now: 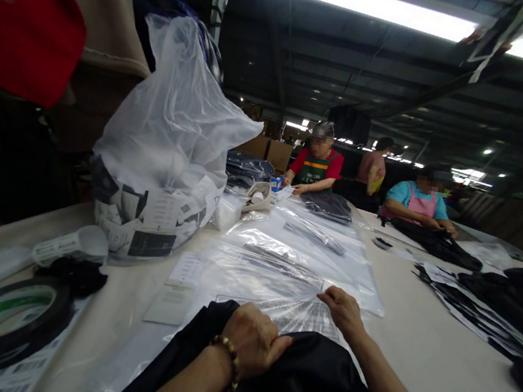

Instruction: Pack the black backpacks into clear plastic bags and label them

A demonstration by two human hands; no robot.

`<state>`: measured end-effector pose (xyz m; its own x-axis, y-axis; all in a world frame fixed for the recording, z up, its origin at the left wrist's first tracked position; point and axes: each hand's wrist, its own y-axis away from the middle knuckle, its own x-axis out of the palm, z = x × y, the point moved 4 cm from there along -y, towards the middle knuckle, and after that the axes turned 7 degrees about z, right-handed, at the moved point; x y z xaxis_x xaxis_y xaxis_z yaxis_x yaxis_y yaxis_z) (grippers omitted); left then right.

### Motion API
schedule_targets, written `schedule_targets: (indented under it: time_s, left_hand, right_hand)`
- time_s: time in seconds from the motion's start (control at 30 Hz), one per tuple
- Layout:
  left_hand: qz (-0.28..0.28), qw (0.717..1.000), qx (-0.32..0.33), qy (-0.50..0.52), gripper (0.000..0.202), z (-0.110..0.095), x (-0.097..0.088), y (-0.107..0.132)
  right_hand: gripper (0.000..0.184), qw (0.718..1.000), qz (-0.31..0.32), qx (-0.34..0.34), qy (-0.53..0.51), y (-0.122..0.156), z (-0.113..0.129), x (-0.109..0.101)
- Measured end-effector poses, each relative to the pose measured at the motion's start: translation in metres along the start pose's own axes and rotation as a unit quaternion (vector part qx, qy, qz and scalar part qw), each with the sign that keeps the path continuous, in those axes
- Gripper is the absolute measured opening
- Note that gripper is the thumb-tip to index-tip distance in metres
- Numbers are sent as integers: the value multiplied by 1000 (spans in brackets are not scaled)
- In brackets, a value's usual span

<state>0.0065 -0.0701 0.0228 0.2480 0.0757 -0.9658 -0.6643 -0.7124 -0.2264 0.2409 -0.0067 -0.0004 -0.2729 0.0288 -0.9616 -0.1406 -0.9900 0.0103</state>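
Worktop (423, 337): broad and pale, reaching from the near edge, out of view below, to where people work at the far end.
Far-end people: a person in red sleeves (317, 165) handles small papers; a person in a pink apron (418, 205), farther right, has both hands at a dark cloth (439, 242).
Clear plastic bags (254, 268): laid flat in overlapping layers, from the middle of the worktop toward its near edge.
Translucent sack (168, 120): upright by the left edge, bulging at the bottom with printed tags (158, 215).
Black cloth item (311, 378): bunched at the middle of the near edge, in front of the plastic and partly over it.
Black pile (520, 296): heaped toward the right edge, with dark strips (473, 312) just beside it.
Left hand (250, 338): on the black cloth item, fingers closed and gripping a fold of its upper part.
Right hand (341, 310): just beyond the black cloth item, fingers closed in a pinch on the clear plastic, which is drawn into creases running to the fingertips.
Tape roll (4, 357): dark, with a green inner ring, lying at the near left corner.
Pale card (168, 304): flat between the sack and the black cloth item, at the side of the plastic.
Beaded bracelet (230, 351): around the left wrist.
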Motion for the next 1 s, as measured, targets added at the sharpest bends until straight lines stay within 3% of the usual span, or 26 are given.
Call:
schedule_targets:
  time_s: [0.17, 0.33, 0.4, 0.53, 0.6, 0.67, 0.73, 0.83, 1.0]
  left_hand:
    - [69, 997, -24, 13, 47, 3, 6, -7]
    - [129, 988, -44, 79, 52, 16, 3, -23]
    - [123, 978, -116, 122, 44, 41, -3, -32]
    - [75, 934, -333, 108, 27, 123, -7, -25]
    - [76, 891, -439, 87, 45, 158, 3, -7]
    - [81, 863, -493, 74, 69, 177, 16, 9]
    - [80, 859, -501, 67, 81, 183, 28, 18]
    - [77, 867, -489, 63, 74, 180, 37, 18]
    - [69, 860, -503, 55, 64, 188, 32, 18]
  right_hand:
    - [15, 992, -33, 102, 67, -10, -13, 7]
    - [24, 986, -35, 131, 95, -5, -24, 10]
    - [19, 987, -42, 121, 98, -6, -24, 6]
    - [51, 991, -67, 87, 80, -7, -18, 3]
    - [50, 996, -56, 44, 58, -6, -12, 11]
    - [47, 999, -35, -1, 37, -3, -5, 23]
    - [45, 999, -22, -29, 24, 1, 0, 36]
    - [41, 999, -10, -35, 14, 4, 0, 50]
    - [38, 999, 5, -40, 12, 5, -3, 58]
